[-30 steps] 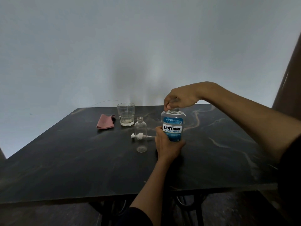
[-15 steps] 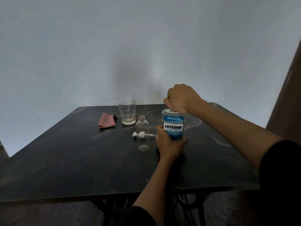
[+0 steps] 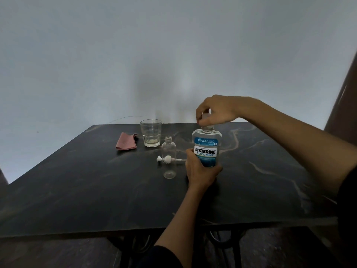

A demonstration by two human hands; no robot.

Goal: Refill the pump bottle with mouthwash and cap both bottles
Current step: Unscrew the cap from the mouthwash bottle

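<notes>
Nearest, the left hand (image 3: 201, 169) wraps the Listerine (image 3: 206, 147) at centre table (image 3: 77, 190). Above, the right hand (image 3: 214, 111), a closed fist half a second ago, now pinches the cap (image 3: 206, 115) lifted just off the neck, so pouring looks next. The empty pump bottle (image 3: 169, 157) stands at its 9 o'clock, the pump (image 3: 168, 159) lying behind.

setting: plain home room | cues: dark marble-look table (image 3: 96, 190) on iron legs against a bare grey wall (image 3: 135, 55) | drinking glass (image 3: 151, 133) and folded pink cloth (image 3: 126, 144) left of the fingers (image 3: 200, 115)
</notes>
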